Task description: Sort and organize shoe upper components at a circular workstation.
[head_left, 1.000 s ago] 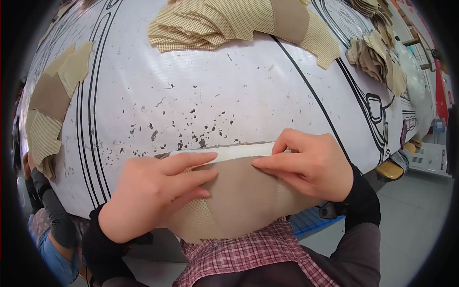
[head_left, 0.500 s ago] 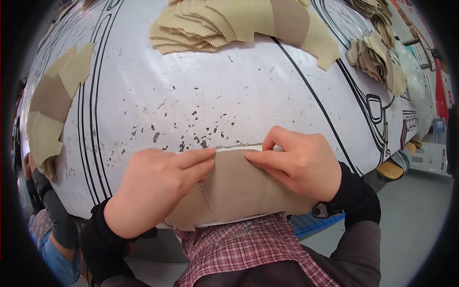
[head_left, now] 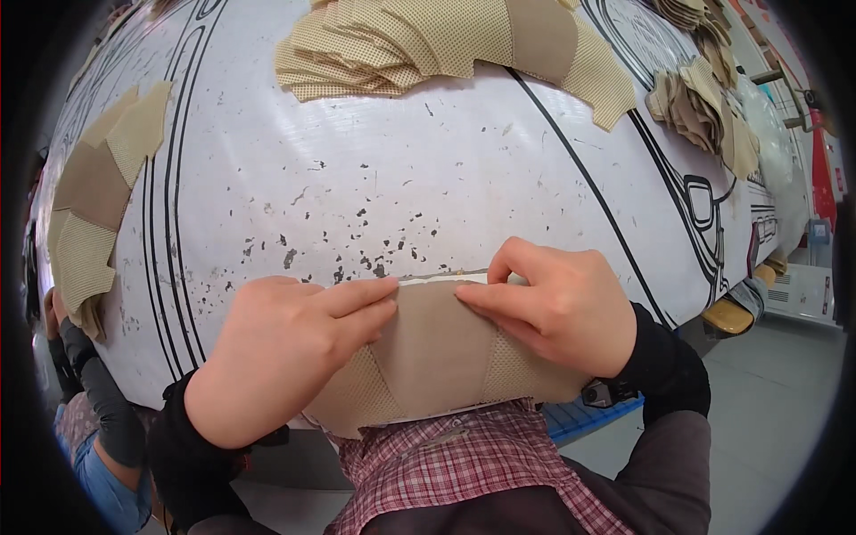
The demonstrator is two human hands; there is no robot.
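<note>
A beige fabric panel (head_left: pixel 437 343) lies at the table's near edge, with a smooth tan middle and mesh sides. Along its far edge shows a thin white strip (head_left: pixel 434 279). My left hand (head_left: pixel 281 348) is closed at the panel's left part, index and middle fingers pressed together at the far edge; its thumb is hidden. At the same edge, to the right, my right hand (head_left: pixel 566 308) pinches the panel between thumb and bent fingers. Both hands cover parts of the mesh sides.
The white table (head_left: pixel 321 187) has black line drawings and dark worn spots. Stacked mesh panels (head_left: pixel 437 40) lie at the far side, more panels (head_left: pixel 98 187) at the left and another pile (head_left: pixel 700 111) at the far right. Another person's arm (head_left: pixel 102 401) is at the lower left.
My left hand has shifted very slightly left, and the panel's near left corner sits a little lower. My right hand stays nearly still.
</note>
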